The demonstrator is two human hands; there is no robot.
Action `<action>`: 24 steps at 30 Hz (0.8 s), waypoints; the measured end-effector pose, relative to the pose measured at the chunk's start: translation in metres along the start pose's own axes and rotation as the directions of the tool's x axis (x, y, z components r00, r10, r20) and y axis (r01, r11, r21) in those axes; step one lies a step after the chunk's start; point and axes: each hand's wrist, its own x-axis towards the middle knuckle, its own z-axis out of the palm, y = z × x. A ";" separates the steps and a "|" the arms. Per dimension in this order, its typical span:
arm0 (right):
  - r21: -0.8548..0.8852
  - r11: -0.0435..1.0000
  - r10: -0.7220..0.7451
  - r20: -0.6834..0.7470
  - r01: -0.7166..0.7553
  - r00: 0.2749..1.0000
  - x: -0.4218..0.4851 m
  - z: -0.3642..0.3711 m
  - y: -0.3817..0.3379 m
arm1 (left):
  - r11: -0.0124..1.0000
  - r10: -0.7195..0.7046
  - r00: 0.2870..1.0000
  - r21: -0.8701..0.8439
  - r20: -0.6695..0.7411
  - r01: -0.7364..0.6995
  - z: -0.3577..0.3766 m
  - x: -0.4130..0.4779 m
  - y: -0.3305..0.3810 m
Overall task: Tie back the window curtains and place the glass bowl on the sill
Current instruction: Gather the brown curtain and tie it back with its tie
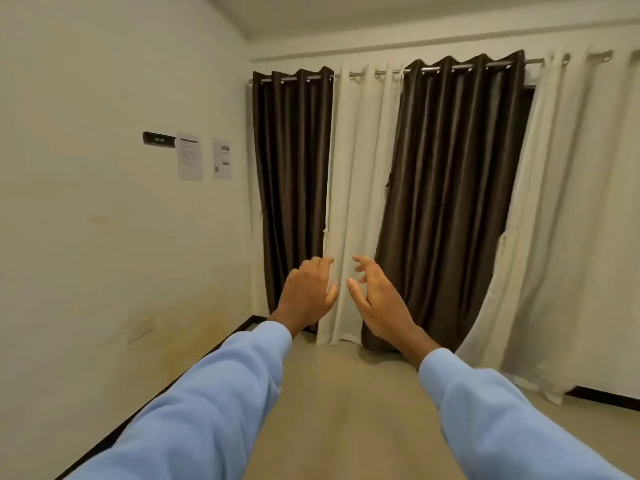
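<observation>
Curtains (450,185) hang closed along the rod (363,75), dark and cream panels alternating, none tied back; neither glass bowl nor sill is visible. The left hand (308,292) and right hand (377,299) reach toward the central cream panel (360,202), fingers loosely spread, holding nothing. Step in hand, apparently, is the approach — next, gather that panel's folds.

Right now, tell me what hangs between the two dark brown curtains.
A white curtain panel hangs between the left dark curtain and the right dark curtain, as the head view shows. The left hand and right hand, both empty, are raised before it.
</observation>
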 end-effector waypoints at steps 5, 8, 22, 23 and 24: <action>0.176 0.977 0.113 0.063 -0.122 0.992 0.037 0.050 0.044 | 0.999 -0.034 0.999 0.042 0.023 0.033 0.049 0.040 -0.036; 0.271 0.946 0.159 0.092 -0.178 0.983 0.059 0.080 0.077 | 0.997 -0.040 0.999 0.063 0.013 0.039 0.078 0.061 -0.055; 0.200 0.965 0.124 0.232 -0.172 0.965 0.171 0.230 0.197 | 0.983 -0.157 0.978 0.118 0.135 0.141 0.216 0.134 -0.195; 0.196 0.966 0.120 0.232 -0.167 0.965 0.182 0.243 0.203 | 0.984 -0.149 0.981 0.117 0.127 0.134 0.226 0.142 -0.210; 0.188 0.968 0.117 0.234 -0.163 0.965 0.195 0.258 0.210 | 0.984 -0.150 0.980 0.120 0.129 0.135 0.235 0.150 -0.225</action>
